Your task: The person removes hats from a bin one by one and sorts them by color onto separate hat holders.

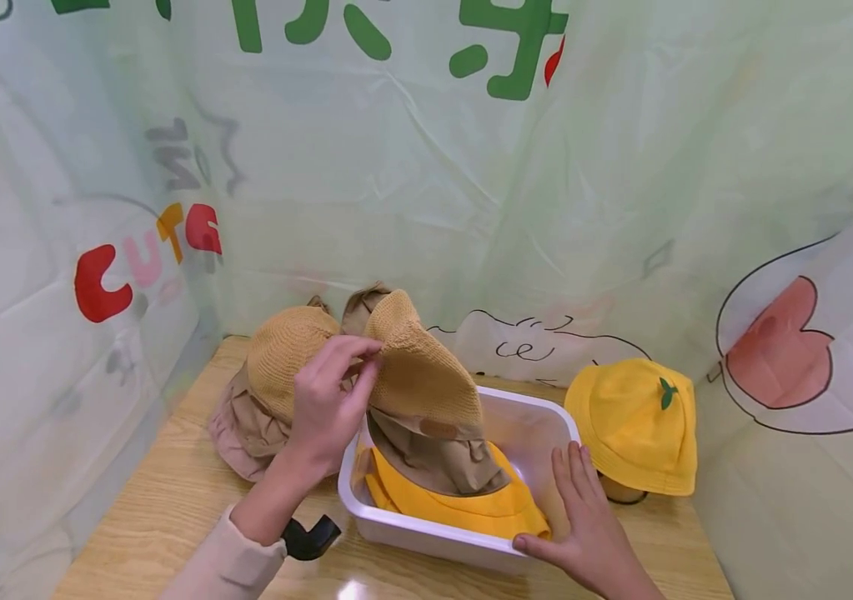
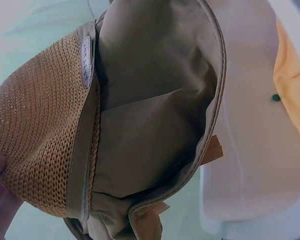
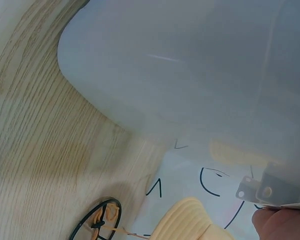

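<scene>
Hat point(image 1: 426, 375) of tan weave and brown cloth hung just right of the left hand point(image 1: 327, 404), its crown pinched by thumb and fingers, apparently to hold it up over the white tub point(image 1: 426, 540). The right hand point(image 1: 587, 525), fingers extended, thumb apart, lay along the tub's rim, seemingly to steady it. The hat's pale label point(image 2: 86, 62) was too blurred to read, but beyond the left hand the sheet point(image 1: 321, 208) spelled "CUTE".

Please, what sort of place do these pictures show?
Probably a curtained-off indoor booth: printed curtains with cartoon drawings stand around a wood-grained table, which bears a white bin.
</scene>
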A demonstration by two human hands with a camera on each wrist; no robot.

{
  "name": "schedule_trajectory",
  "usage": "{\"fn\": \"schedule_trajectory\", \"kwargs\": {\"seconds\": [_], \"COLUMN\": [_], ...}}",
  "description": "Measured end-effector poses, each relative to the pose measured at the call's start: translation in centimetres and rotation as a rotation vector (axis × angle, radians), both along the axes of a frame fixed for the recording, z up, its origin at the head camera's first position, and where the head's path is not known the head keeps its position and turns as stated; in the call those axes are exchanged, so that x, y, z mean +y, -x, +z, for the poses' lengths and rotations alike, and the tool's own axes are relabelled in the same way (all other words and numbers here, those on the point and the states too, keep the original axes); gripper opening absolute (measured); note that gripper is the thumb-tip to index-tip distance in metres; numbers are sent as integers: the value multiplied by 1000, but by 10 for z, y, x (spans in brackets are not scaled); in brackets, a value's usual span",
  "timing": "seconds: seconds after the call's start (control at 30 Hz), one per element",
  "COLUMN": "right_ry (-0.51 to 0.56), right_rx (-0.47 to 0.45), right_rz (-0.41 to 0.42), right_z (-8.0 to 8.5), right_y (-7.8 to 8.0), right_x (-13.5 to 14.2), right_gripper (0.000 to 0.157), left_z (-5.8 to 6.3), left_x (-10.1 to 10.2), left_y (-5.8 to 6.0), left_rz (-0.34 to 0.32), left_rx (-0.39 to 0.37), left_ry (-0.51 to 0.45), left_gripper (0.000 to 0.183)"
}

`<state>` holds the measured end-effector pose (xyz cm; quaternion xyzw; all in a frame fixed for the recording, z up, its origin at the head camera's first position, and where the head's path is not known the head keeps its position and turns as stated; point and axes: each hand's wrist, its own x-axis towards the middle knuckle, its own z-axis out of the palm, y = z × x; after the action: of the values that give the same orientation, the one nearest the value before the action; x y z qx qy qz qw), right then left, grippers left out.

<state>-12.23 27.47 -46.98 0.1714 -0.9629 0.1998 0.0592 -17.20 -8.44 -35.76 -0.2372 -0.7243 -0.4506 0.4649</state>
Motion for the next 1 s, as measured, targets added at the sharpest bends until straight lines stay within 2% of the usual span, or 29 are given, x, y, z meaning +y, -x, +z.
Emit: {"fn": "schedule_trajectory", "kwargs": {"seconds": [0.27,0.47,0.67,0.87,1.0], "right_ry": [-22,-25,-20,-1,3], "right_rx": [25,10,34,-4,-3], "right_rz": [8,1,16,5,10], "right_z": [-2,-3,-2,-1,0], "right_y": [1,-1,0,-1,0], "right_x": [0,1,2,2,1], "right_gripper": [125,124,124,124,123], "left_z": [4,8,13,13,14], "left_x": [-13,-18,-23,-25,-29], "left_y": [4,7,7,7,8], "left_rz": [30,35,77,80,105], "left_rx": [63,74,81,72,76], "left_ry": [5,10,6,14,18], "left_gripper": [21,20,17,17,16]}}
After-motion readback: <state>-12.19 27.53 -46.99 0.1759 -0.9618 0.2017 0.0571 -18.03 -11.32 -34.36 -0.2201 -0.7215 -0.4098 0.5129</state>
